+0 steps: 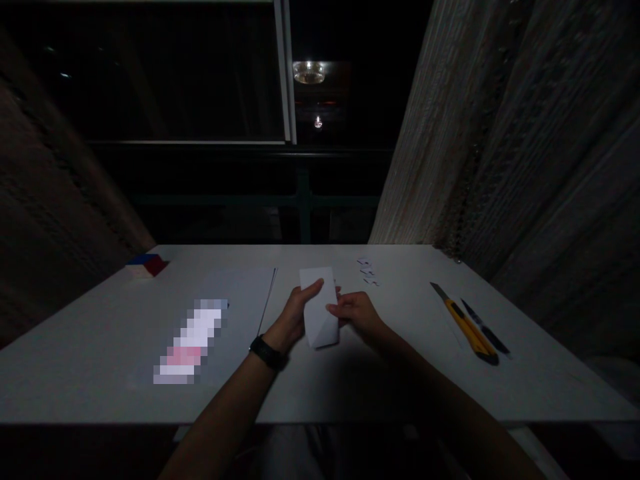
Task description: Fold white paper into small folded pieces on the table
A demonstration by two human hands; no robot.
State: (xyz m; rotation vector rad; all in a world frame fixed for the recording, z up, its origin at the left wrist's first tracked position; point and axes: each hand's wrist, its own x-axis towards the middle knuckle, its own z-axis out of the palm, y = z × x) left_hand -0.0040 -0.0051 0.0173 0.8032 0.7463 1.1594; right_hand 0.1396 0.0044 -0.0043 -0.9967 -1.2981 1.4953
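Above the white table, a folded white paper (pixel 320 320) is held between my two hands. My left hand (pixel 296 310), with a black watch on its wrist, grips the paper's left side, thumb on the front face and the other fingers behind. At the right edge, my right hand (pixel 359 310) pinches the paper between thumb and fingers. Slanting creases show near its lower end. What the fingers behind the paper do is hidden.
A yellow utility knife (pixel 467 327) lies at the right, beside a dark pointed object (pixel 484 327). Several small paper pieces (pixel 369 272) lie further back. At the left are white sheets (pixel 250 293), a pixelated bright object (pixel 193 340) and a colourful cube (pixel 146 265). The table (pixel 325 400) ends before a dark window.
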